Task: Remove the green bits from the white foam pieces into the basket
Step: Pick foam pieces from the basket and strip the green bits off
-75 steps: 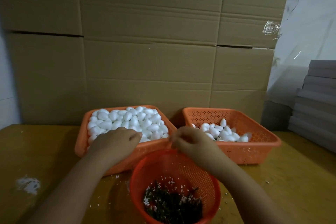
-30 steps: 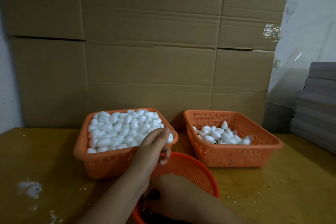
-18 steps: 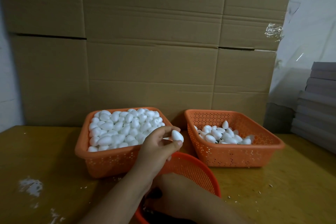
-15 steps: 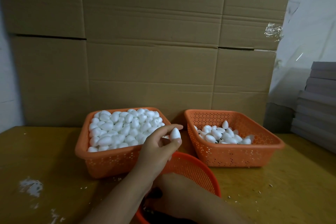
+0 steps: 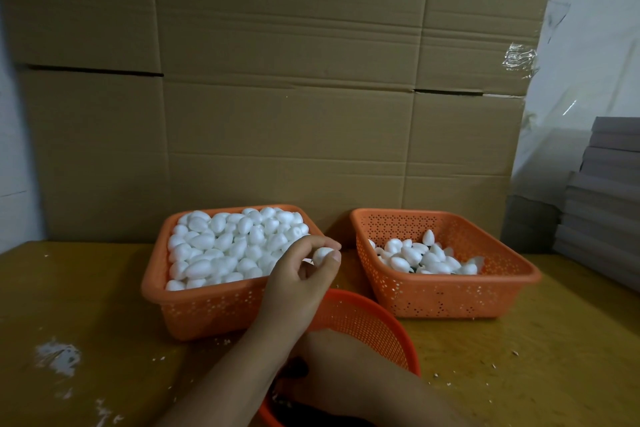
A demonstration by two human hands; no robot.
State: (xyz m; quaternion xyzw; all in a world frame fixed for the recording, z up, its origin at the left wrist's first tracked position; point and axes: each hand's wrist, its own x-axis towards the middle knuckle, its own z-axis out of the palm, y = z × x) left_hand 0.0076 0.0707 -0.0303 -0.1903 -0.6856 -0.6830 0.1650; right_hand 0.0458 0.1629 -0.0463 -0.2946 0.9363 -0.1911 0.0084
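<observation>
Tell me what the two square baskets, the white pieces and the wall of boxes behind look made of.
Square baskets: likely moulded plastic, orange, perforated walls, smooth rims. White pieces: apparently foam, matte, egg-shaped. Boxes: brown corrugated cardboard, creased, with fold lines and flap seams.

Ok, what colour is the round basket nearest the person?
Orange-red, a perforated plastic round basket, seen in the head view.

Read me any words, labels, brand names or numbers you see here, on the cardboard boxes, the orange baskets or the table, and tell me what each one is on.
None: no readable text in this view.
Cardboard boxes: plain, no print.
Three orange baskets, such as the full one: no label or marking.
Table: only white crumbs and smudges.
Grey stack at right: no visible writing.
</observation>
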